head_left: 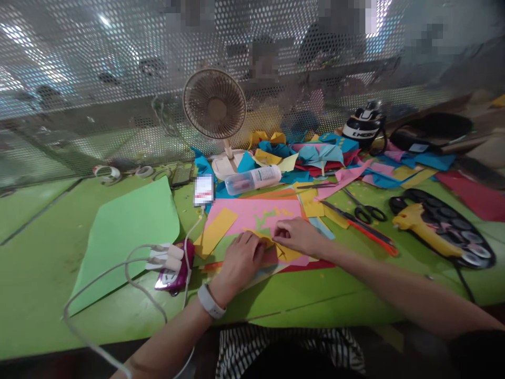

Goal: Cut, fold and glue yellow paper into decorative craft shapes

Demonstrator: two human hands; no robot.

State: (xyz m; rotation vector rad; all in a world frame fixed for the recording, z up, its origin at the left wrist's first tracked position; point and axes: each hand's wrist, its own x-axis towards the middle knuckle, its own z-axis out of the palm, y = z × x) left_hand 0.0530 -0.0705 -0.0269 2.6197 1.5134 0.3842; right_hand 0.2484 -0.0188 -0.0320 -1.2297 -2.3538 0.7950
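The yellow paper lies on the bench, over the pink sheet and other layers, at three o'clock from my left hand and between six and seven o'clock from my right hand. I judge it nearly weightless, thin and pliable, stiff enough to take a crease but easy to bend, crumple or tear; it looks dry and matte, so it may slide on the sheets beneath. It seems best taken lightly by an edge or corner, between thumb and fingertip, with the rest held flat. My left hand rests low, its fingers loosely curled; my right fingers bunch narrowly near the paper. I cannot tell whether either hand actually pinches it. A yellow strip lies toward ten o'clock from my left hand.
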